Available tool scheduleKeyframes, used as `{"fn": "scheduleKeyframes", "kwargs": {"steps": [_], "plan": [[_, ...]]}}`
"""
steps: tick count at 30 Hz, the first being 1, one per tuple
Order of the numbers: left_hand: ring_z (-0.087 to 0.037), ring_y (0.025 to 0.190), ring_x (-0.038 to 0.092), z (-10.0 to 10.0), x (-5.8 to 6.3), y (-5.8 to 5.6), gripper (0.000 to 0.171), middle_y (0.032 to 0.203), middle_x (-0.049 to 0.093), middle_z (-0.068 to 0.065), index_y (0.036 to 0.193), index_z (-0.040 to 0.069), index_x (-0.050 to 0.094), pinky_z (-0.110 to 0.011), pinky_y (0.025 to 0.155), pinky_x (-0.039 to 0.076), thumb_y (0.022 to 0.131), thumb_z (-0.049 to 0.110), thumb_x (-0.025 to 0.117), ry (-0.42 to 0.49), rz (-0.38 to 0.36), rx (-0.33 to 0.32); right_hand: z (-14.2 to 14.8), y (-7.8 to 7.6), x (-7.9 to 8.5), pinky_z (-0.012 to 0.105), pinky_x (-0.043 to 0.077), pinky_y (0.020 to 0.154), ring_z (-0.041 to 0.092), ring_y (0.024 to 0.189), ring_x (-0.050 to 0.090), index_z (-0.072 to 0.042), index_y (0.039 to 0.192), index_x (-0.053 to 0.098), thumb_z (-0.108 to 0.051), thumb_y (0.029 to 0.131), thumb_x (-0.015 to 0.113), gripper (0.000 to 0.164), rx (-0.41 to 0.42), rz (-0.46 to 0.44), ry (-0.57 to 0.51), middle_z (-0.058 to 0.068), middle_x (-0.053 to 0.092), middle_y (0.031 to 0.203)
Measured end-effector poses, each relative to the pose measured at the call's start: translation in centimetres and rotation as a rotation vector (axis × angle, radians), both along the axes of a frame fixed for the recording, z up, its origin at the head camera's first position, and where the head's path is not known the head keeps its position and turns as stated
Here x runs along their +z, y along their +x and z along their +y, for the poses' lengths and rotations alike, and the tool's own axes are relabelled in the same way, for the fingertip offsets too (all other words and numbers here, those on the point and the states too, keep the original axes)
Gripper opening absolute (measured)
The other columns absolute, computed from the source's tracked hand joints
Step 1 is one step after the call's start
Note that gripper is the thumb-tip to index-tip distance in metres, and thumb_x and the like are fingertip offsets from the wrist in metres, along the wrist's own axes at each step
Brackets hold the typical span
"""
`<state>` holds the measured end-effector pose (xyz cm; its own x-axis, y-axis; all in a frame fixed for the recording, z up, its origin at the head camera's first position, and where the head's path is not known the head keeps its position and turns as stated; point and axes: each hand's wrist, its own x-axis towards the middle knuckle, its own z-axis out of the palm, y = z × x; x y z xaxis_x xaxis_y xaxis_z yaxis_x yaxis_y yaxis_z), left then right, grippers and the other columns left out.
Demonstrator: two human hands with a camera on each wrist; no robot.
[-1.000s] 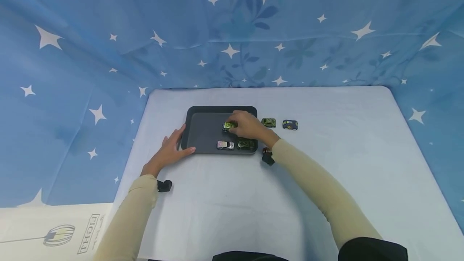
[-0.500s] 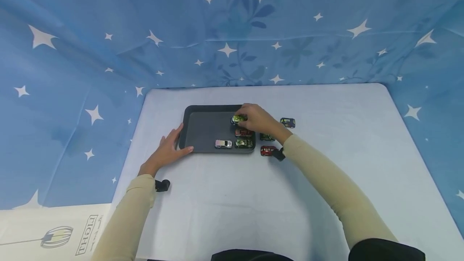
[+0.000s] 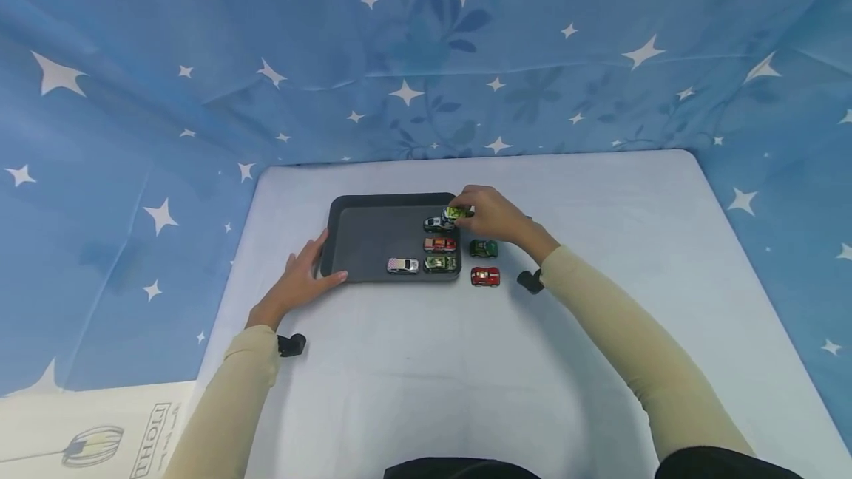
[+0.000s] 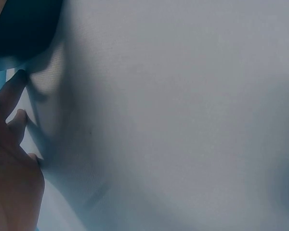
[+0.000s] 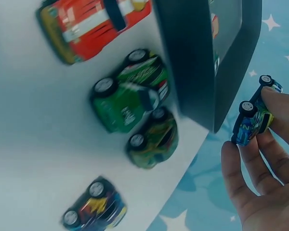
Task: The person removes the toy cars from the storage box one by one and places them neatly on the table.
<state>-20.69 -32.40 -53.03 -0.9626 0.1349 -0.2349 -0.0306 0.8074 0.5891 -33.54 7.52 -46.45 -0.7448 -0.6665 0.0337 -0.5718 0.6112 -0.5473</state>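
My right hand [image 3: 495, 214] pinches a yellow-green toy car [image 3: 455, 213] over the back right of the grey tray [image 3: 373, 239]. In the right wrist view thumb and fingers hold this car [image 5: 253, 115] by its sides, wheels showing. Just left of it in the tray is a white-and-black toy car [image 3: 436, 225]. An orange-red car [image 3: 439, 244], a green car [image 3: 440, 264] and a white-pink car [image 3: 402, 265] lie toward the front. My left hand [image 3: 299, 283] rests at the tray's left edge with fingers spread and thumb at the front corner.
Right of the tray on the white table [image 3: 413, 361] stand a dark green car [image 3: 483, 248] and a red car [image 3: 485, 276]. The right wrist view also shows a camouflage car [image 5: 154, 139] and a dark blue patterned car [image 5: 96, 207]. A starry blue cloth [image 3: 319, 124] hangs behind.
My right hand has moved right and back with the yellow-green car, from the tray's inner area toward its right rim. Cars it was covering now show. My left hand stays at the tray.
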Motion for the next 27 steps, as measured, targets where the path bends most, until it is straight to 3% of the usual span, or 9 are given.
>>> {"fn": "scheduleKeyframes", "kwargs": {"steps": [16,27], "plan": [[-0.033,0.15,0.003,-0.1,-0.4,-0.1,0.102,0.164,0.01,-0.01,0.157,0.037,0.0,-0.059,0.117,-0.007,0.083,0.065,0.064,0.008,0.002,-0.005,4.0,0.8,-0.5,0.037,0.053,0.081,0.017,0.092,0.061,-0.007,0.114,0.073,-0.015,0.086,0.075,0.029,-0.084,-0.036,0.039,0.004,0.067,0.102],[-0.035,0.15,0.003,-0.2,-0.3,0.1,0.102,0.163,0.012,-0.014,0.157,0.036,-0.001,-0.06,0.116,-0.008,0.084,0.064,0.064,0.013,-0.001,-0.014,6.5,1.9,-1.6,0.036,0.052,0.075,0.018,0.089,0.062,-0.004,0.116,0.071,-0.012,0.087,0.075,0.031,-0.085,-0.031,0.027,0.006,0.068,0.104]]}}
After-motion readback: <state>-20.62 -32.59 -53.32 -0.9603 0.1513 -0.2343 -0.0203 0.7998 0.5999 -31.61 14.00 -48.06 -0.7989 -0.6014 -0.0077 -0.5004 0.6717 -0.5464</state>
